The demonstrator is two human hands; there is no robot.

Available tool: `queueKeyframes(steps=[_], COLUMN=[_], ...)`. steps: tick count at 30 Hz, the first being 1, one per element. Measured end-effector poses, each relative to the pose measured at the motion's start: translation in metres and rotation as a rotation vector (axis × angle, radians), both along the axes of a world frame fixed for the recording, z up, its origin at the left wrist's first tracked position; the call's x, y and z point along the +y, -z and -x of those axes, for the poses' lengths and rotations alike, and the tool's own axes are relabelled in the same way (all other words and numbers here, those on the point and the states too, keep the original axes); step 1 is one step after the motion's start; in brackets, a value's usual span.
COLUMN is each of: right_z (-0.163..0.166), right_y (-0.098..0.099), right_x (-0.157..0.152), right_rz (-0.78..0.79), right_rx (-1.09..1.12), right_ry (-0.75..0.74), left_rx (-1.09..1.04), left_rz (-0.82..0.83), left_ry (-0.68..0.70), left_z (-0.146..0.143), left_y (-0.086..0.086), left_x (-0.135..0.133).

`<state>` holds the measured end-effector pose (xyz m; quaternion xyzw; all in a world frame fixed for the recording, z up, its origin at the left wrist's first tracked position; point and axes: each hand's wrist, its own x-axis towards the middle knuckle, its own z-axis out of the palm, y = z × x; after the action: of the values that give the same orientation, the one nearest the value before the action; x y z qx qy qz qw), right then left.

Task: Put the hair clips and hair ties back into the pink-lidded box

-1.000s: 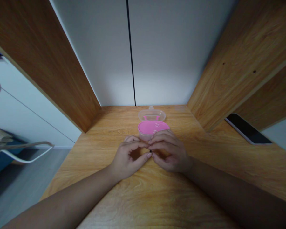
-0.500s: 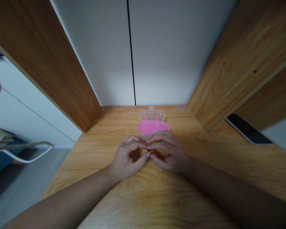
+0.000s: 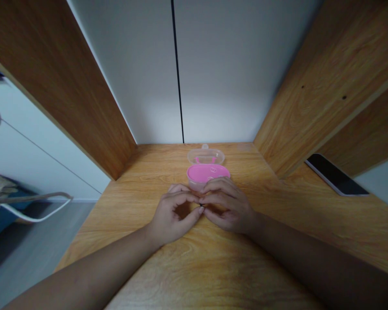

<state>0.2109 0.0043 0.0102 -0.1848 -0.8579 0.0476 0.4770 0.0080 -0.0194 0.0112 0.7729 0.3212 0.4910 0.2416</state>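
Both hands meet at the centre of the desk (image 3: 194, 271), fingertips pressed together around a small dark item (image 3: 201, 206).

1. Left hand (image 3: 173, 213): thumb and forefinger are closed in a pinch, tips pointing right. The other fingers are curled under the palm. The heel of the hand rests on the desk.

2. Right hand (image 3: 229, 207): thumb and forefinger are closed in a matching pinch, tips pointing left. The remaining fingers arch over the pinch and cover most of it from above.

3. Dark item: only a speck shows, at the point where the two pinches meet. It sits between the tips of both hands, just above the desk. It is too small to tell what it is, or how much of it each hand clamps.

4. Case (image 3: 208, 172): a pink oval tray stands on the desk just behind the hands. The knuckles of the right hand overlap its near edge in this view; contact cannot be confirmed.

5. Lid (image 3: 206, 155): clear, hinged open, lying behind the pink tray toward the wall (image 3: 233, 77). Pink marks show through it.

6. Surroundings:
- Wooden side panels close in the desk on the left (image 3: 67, 86) and right (image 3: 326, 77).
- A dark vertical seam (image 3: 177, 73) runs down the wall.
- A phone (image 3: 335, 175), screen dark, lies beyond the right panel, well apart from the hands.
- A chair (image 3: 35, 206) stands off the left edge of the desk
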Motion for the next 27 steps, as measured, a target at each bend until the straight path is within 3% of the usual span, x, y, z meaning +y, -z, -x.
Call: queueKeyframes(steps=[27], right_z=[0.0003], right_y=[-0.0025], right_x=[0.0000], right_rz=[0.001], right_rx=[0.007], right_ry=[-0.005], left_rx=[-0.006], left_rz=[-0.059], left_ry=[-0.005], left_z=[-0.0005], left_y=[-0.0001], left_x=[0.0004])
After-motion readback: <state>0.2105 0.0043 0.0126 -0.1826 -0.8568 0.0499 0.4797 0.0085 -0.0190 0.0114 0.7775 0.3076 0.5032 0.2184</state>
